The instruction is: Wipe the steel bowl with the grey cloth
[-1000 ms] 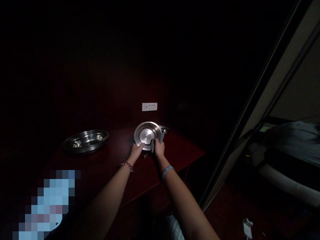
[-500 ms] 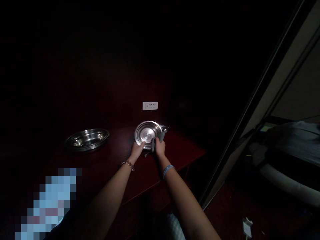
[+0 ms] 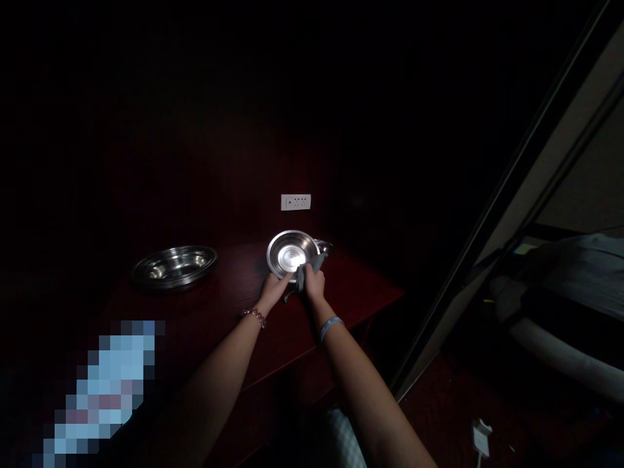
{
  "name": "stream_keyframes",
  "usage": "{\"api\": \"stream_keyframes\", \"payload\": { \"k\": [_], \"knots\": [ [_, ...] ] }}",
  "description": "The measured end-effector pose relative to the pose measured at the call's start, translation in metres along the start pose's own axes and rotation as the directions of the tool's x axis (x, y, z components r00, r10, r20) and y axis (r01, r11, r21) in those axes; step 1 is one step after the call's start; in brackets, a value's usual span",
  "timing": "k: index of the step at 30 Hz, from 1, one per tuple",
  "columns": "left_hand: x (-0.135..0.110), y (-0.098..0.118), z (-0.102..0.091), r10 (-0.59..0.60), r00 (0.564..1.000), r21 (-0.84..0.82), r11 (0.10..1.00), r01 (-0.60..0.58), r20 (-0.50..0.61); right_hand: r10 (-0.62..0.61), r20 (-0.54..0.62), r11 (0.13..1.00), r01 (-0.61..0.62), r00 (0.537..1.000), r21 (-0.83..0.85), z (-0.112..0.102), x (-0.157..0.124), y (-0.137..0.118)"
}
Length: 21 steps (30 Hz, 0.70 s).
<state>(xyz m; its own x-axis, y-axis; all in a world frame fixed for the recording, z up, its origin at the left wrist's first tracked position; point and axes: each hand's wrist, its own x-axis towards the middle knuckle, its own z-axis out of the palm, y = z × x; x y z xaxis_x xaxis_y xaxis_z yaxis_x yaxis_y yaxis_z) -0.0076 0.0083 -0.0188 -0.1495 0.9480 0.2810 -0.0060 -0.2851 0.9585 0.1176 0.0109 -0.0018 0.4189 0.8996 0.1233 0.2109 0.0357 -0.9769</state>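
Observation:
A shiny stainless steel dish (image 3: 290, 252) stands tilted at the far end of the dark red wooden table (image 3: 219, 305), held up on its rim. My left hand (image 3: 273, 290) grips its lower edge. My right hand (image 3: 314, 283) is shut on a grey cloth (image 3: 305, 273), pressing it against the dish's right side. Behind the dish, a metal handle (image 3: 324, 246) of another steel vessel shows, the rest hidden. A beaded bracelet (image 3: 254, 316) circles my left wrist, and a blue band (image 3: 331, 328) circles my right.
A wider steel basin (image 3: 174, 266) rests on the table to the left. A white wall socket panel (image 3: 295, 202) sits above the dish. A pixelated blue patch (image 3: 102, 390) covers the lower left. A tall mirror or door frame (image 3: 487, 214) stands right, with a white plug (image 3: 481, 439) on the floor.
My hands have drawn closer together and the cloth has shifted along the dish's lower right edge. The dish has turned slightly in my grip, and the whole view has shifted a little.

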Motion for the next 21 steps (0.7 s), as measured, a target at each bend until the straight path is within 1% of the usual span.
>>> {"api": "stream_keyframes", "payload": {
  "k": [4,14,21],
  "knots": [
    [-0.0024,0.0025,0.0012,-0.004,1.000,0.037,0.999,0.004,-0.001,-0.007,0.004,1.000,0.007,1.000,0.007,-0.0001,0.0005,0.0004],
    [-0.0031,0.0056,-0.0002,-0.006,1.000,0.054,0.999,0.005,0.008,-0.026,0.002,0.999,0.026,1.000,0.030,0.0029,0.0043,0.0049],
    [-0.0004,0.0009,-0.0003,-0.014,1.000,0.052,0.999,0.014,0.003,-0.025,0.012,0.999,0.025,1.000,0.038,0.0032,0.0041,0.0052]
  ]
}}
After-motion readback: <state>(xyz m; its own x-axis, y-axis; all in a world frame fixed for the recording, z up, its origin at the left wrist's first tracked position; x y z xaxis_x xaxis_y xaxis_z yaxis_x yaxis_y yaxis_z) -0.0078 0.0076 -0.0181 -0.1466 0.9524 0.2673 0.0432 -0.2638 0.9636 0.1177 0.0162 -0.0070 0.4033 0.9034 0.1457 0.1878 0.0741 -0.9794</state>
